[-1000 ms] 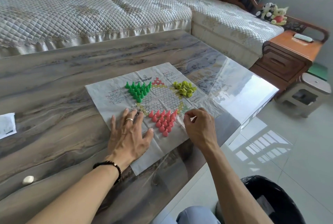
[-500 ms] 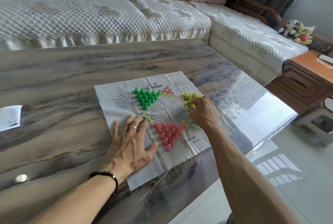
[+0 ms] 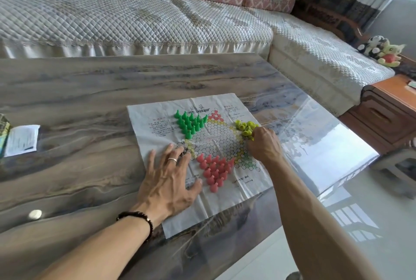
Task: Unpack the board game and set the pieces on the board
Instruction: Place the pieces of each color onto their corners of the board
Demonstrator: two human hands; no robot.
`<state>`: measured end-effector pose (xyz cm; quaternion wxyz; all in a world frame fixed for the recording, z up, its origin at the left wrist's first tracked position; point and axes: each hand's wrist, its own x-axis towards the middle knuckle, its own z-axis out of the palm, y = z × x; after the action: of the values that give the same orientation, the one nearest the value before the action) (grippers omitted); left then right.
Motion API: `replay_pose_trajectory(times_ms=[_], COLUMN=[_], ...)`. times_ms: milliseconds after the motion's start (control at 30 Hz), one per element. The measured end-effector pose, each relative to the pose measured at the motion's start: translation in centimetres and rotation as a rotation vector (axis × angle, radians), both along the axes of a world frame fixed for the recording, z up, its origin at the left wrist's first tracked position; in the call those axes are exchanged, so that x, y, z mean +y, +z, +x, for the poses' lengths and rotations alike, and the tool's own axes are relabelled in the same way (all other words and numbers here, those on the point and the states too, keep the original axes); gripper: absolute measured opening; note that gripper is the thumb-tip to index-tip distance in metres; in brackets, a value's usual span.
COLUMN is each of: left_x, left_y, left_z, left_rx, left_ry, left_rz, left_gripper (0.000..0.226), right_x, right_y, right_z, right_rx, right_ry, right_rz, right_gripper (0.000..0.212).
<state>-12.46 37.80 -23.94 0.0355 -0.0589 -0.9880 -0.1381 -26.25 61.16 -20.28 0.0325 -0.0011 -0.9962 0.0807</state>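
A creased paper game board with a hexagon star grid lies on the table. Several green pegs stand upright in the upper-left point and several red pegs stand in the lower point. Yellow pegs lie in a loose heap at the right point. My left hand lies flat with fingers spread on the board's lower-left part. My right hand reaches into the near edge of the yellow heap, fingertips curled on pegs; the held pegs are mostly hidden.
The marble-pattern table ends just right of the board at a glossy corner. A folded paper leaflet lies at the far left and a small white pebble-like object near the front. A sofa stands behind.
My right hand has moved from beside the red pegs up to the yellow heap and stays there with fingers in it. The left hand has stayed pressed on the board.
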Motion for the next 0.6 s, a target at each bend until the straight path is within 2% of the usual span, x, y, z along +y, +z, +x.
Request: replay_pose_trajectory(times_ms=[233,333,433,500,600], left_x=[0.0,0.1,0.1,0.1,0.1], left_y=[0.2,0.4,0.5,0.6,0.7], left_z=[0.0,0.1,0.1,0.1,0.1], left_rx=[-0.026,-0.03,-0.052,-0.065,-0.069], left_ry=[0.004,0.007,0.005,0.001,-0.001], left_rz=[-0.021,0.001,-0.027,-0.033,-0.017], left_gripper=[0.079,0.081,0.079,0.079,0.079], right_x=[0.7,0.4,-0.8,-1.6,-2.3], right_y=[0.5,1.7,3.7,4.1,3.2], right_z=[-0.4,-0.8,-1.7,-2.5,-3.5], right_rx=[-0.095,0.003,0.108,0.113,0.055], right_ry=[0.09,0.177,0.218,0.227,0.216], right_rz=[-0.001,-0.145,-0.311,-0.336,-0.342], right_gripper=[0.007,0.007,0.016,0.023,0.018])
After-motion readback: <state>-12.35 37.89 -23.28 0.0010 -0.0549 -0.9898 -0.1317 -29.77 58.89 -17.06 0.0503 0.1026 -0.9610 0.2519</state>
